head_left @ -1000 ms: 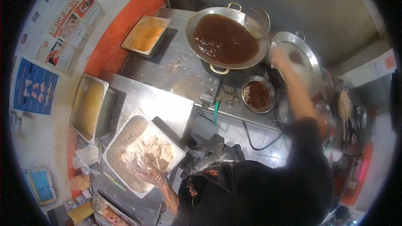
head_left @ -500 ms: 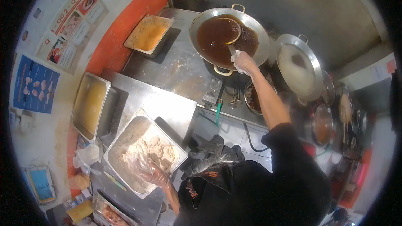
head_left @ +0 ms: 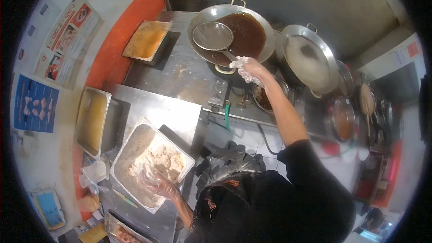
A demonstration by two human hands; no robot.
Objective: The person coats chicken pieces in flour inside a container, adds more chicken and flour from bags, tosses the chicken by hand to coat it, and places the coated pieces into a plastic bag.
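Observation:
My right hand (head_left: 249, 69), in a clear flour-dusted glove, grips the handle of a round mesh strainer (head_left: 213, 36). The strainer is lifted over the left side of a wide wok (head_left: 196, 50) of dark brown oil (head_left: 246, 31), and nothing shows in its mesh. My left hand (head_left: 159, 185), gloved too, rests in a steel pan (head_left: 127, 154) against lumpy, flour-coated pieces (head_left: 167, 159). Its fingers look stretched out, with the tips partly lost in the flour.
A second wok (head_left: 335, 69) of pale, foamy liquid stands to the right. Pans of orange-yellow liquid (head_left: 146, 42) and yellow liquid (head_left: 93, 119) sit at the left. A pan of raw meat (head_left: 126, 235) is at the bottom. A green hose (head_left: 227, 117) hangs at the stove's front edge.
My right hand has raised the strainer out of the oil and swung it to the wok's left side. My left hand stays in the flour pan. The whole view has shifted slightly.

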